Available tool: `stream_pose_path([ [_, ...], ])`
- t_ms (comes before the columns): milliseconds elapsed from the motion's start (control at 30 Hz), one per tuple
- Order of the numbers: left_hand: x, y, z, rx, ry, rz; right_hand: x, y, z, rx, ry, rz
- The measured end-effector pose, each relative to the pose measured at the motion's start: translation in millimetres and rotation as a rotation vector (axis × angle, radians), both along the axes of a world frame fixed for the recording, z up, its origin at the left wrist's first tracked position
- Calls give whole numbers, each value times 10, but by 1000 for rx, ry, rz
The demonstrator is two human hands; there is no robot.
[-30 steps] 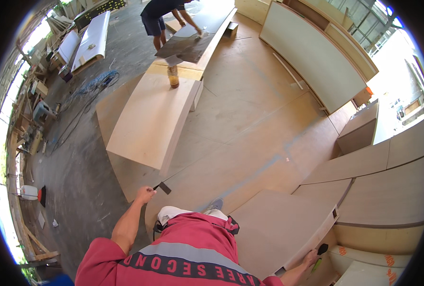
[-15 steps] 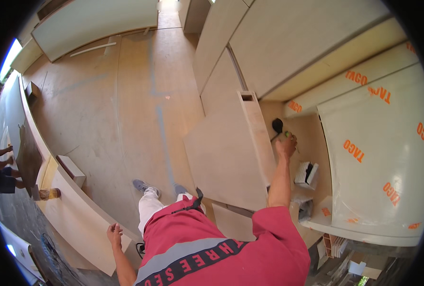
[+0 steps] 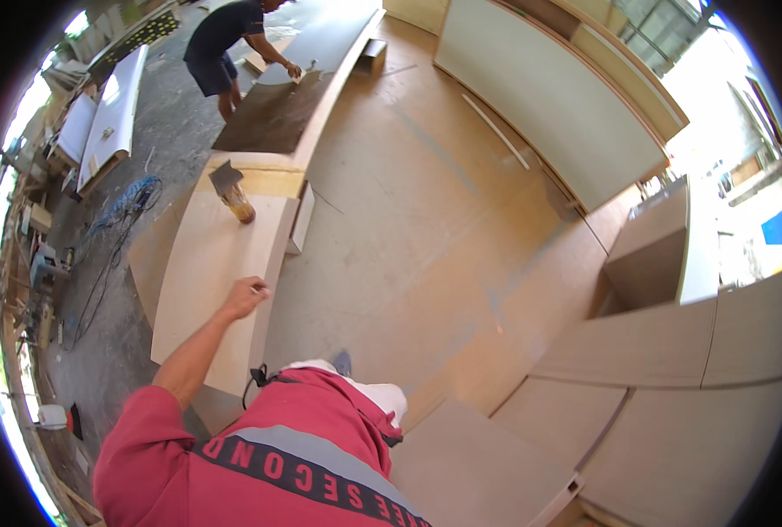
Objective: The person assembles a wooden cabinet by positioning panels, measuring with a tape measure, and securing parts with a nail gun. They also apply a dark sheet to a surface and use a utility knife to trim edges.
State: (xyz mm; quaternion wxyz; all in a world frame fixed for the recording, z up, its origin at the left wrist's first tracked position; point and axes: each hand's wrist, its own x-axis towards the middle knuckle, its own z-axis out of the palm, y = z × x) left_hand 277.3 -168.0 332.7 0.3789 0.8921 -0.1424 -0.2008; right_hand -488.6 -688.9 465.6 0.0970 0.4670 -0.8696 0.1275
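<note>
My left hand hangs over the right edge of a long pale wooden panel, its fingers curled together. Whatever they may hold is too small to make out. Farther up that panel stands a clear jar with amber-brown contents, and a dark flat square piece shows at its top. The jar is the thing nearest my left hand, well apart from it. My right hand is out of view.
Beyond the jar, a person in dark clothes bends over a dark brown sheet. Cables lie on the grey floor at left. Wooden cabinets stand at right, and a large white-faced panel at the back.
My view has swung left, from the cabinets to the long panel. My left arm now reaches forward over it. My right hand, earlier inside the cabinet by a black object, has left the view.
</note>
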Motion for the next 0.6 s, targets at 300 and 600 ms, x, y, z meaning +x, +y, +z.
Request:
stream_pose_path([
  [300,-42,-3157,622,-481,441,-387,2725,239,62,-486,-1515,527],
  [600,649,-4722,1017,-568,785,-297,6999,-526,-600,588,-1785,1015],
])
